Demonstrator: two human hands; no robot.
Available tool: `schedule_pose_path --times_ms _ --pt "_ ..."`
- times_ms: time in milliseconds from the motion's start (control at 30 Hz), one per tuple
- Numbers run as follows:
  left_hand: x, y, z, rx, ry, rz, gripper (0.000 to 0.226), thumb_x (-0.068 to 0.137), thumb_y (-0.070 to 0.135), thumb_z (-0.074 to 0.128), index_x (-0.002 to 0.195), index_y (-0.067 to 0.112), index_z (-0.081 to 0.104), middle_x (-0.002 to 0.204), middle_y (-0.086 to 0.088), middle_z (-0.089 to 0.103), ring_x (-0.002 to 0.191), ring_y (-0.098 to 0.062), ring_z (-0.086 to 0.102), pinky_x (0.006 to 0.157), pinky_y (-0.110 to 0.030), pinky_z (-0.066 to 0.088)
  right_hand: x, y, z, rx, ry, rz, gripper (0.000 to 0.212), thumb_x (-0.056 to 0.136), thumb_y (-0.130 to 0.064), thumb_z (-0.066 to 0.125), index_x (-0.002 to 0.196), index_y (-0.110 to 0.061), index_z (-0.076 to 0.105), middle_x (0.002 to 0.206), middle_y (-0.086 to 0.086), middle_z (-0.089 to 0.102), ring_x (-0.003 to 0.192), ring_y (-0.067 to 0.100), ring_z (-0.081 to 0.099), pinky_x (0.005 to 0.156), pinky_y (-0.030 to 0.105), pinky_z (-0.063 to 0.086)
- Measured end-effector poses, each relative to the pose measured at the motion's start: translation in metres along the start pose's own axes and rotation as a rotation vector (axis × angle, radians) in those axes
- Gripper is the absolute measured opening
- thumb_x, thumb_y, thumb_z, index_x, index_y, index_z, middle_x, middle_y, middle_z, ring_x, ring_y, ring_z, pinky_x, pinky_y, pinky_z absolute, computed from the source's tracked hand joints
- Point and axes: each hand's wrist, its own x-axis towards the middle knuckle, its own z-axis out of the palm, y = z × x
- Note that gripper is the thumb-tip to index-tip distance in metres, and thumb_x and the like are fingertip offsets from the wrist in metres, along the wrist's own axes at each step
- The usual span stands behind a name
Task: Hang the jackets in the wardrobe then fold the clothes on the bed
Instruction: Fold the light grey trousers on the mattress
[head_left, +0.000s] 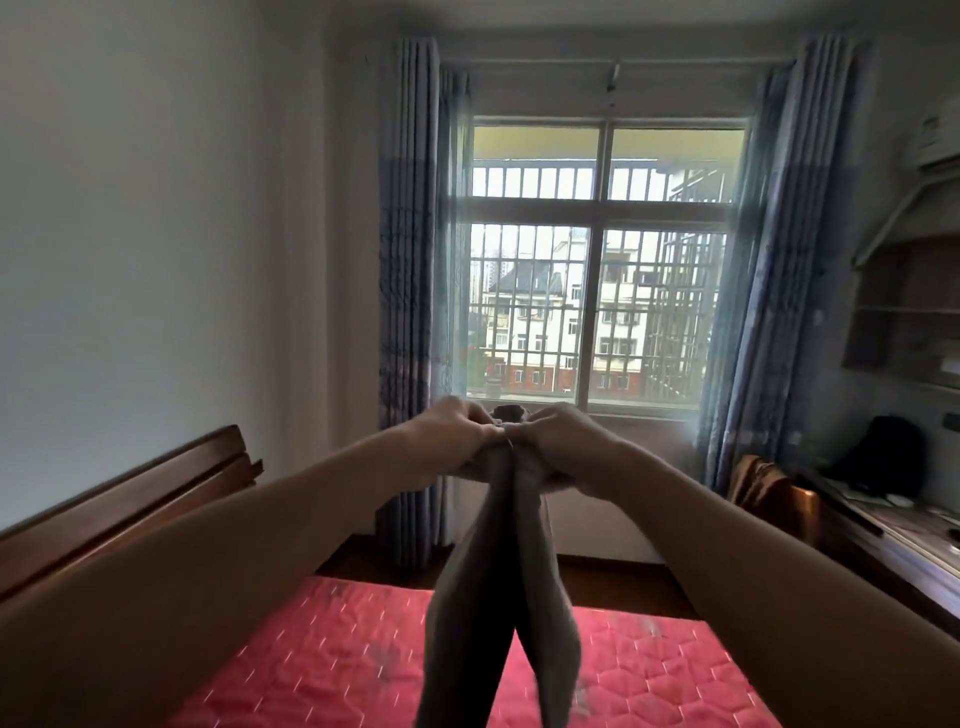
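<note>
Both arms are raised at centre frame: left hand (457, 436) and right hand (561, 441) sit close together, fingers clenched on the top edge of a grey soft cloth garment (498, 597). It hangs toward 6 o'clock in two limp lengths, above the red quilted bed cover (322, 665). Barred glass window (597, 260) at 12 o'clock; brown wooden headboard (130, 499) at 9 o'clock.

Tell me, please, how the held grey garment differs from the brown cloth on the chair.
The grey garment is dull grey; the brown cloth is orange-brown. The grey garment is gripped at its top by the left hand and right hand and hangs over the red bed; the brown cloth is draped on the chair, untouched. The grey garment falls in two long parts; the brown cloth is bunched. Both are limp fabric.
</note>
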Motion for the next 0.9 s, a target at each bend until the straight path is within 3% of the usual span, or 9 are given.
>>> schedule_pose_path --times_ms 100,233,367,467,533,600,700,767,900 --pt "0.001 0.009 0.014 -0.044 0.026 -0.013 0.01 0.093 0.015 0.068 0.088 0.006 0.071 0.084 -0.014 0.074 0.078 -0.025 0.075 0.078 -0.042 0.063 -0.007 -0.01 0.005 0.146 0.028 0.063 0.028 0.094 -0.01 0.067 0.067 -0.009 0.059 0.047 0.007 0.058 0.041 0.017 0.059 0.04 0.026 0.05" --pt "-0.006 0.011 0.005 -0.155 -0.141 -0.052 0.019 0.09 0.017 0.072 0.091 -0.003 0.072 0.085 -0.015 0.074 0.078 -0.022 0.074 0.077 -0.033 0.061 -0.016 -0.01 -0.002 0.246 -0.077 0.105 0.028 0.095 0.0 0.056 0.069 -0.003 0.065 0.055 0.015 0.064 0.048 0.022 0.065 0.053 0.036 0.061" --pt "-0.015 0.011 0.002 0.089 -0.304 0.067 0.043 0.075 0.028 0.088 0.105 0.001 0.07 0.096 -0.009 0.075 0.084 -0.012 0.071 0.074 -0.021 0.056 -0.015 -0.01 0.001 0.346 -0.09 0.183 0.02 0.092 0.01 0.052 0.088 0.004 0.07 0.073 0.016 0.066 0.064 0.025 0.067 0.064 0.043 0.062" --pt "-0.017 0.006 0.006 0.373 -0.177 0.195 0.037 0.069 0.015 0.088 0.099 0.005 0.068 0.092 -0.011 0.071 0.08 -0.013 0.064 0.072 -0.029 0.056 -0.013 -0.005 0.0 0.38 -0.123 0.207 0.018 0.097 0.005 0.052 0.102 0.009 0.069 0.081 0.017 0.068 0.07 0.027 0.069 0.068 0.043 0.062" --pt "-0.017 0.0 0.005 0.442 -0.146 0.221 0.024 0.071 0.001 0.079 0.092 0.007 0.069 0.082 -0.007 0.067 0.075 -0.012 0.061 0.063 -0.022 0.051 -0.012 -0.001 -0.001 0.258 -0.081 0.17 0.014 0.096 -0.001 0.057 0.094 0.006 0.07 0.08 0.017 0.068 0.068 0.027 0.069 0.065 0.041 0.063" --pt "-0.016 -0.007 0.0 0.468 -0.173 0.2 0.024 0.073 -0.006 0.073 0.091 0.009 0.071 0.081 -0.003 0.068 0.074 -0.012 0.063 0.06 -0.016 0.048 -0.009 0.004 -0.007 -0.14 0.005 0.021 0.017 0.093 -0.011 0.061 0.082 -0.001 0.069 0.076 0.014 0.063 0.067 0.025 0.064 0.061 0.038 0.058" --pt "-0.016 -0.015 -0.008 0.51 -0.187 0.214 0.029 0.073 -0.009 0.072 0.095 0.01 0.074 0.088 -0.006 0.072 0.079 -0.013 0.067 0.064 -0.02 0.051 -0.008 0.011 -0.021 -0.901 0.062 -0.211 0.028 0.095 -0.032 0.054 0.071 -0.021 0.064 0.1 0.009 0.061 0.1 0.027 0.054 0.089 0.042 0.047" --pt "-0.013 -0.017 -0.013 0.555 -0.177 0.254 0.029 0.074 -0.009 0.07 0.095 0.011 0.074 0.09 -0.009 0.072 0.082 -0.018 0.067 0.067 -0.031 0.056 -0.01 0.018 -0.028 -1.018 0.004 -0.204 0.03 0.097 -0.039 0.049 0.077 -0.024 0.064 0.11 0.004 0.057 0.109 0.023 0.047 0.097 0.046 0.042" --pt "-0.008 -0.016 -0.024 0.645 -0.188 0.31 0.03 0.074 -0.009 0.065 0.089 0.016 0.074 0.087 -0.004 0.071 0.084 -0.019 0.067 0.07 -0.034 0.055 -0.012 0.024 -0.03 -0.867 -0.209 -0.043 0.04 0.099 -0.04 0.052 0.067 -0.016 0.059 0.075 0.002 0.059 0.068 0.017 0.051 0.059 0.029 0.041"
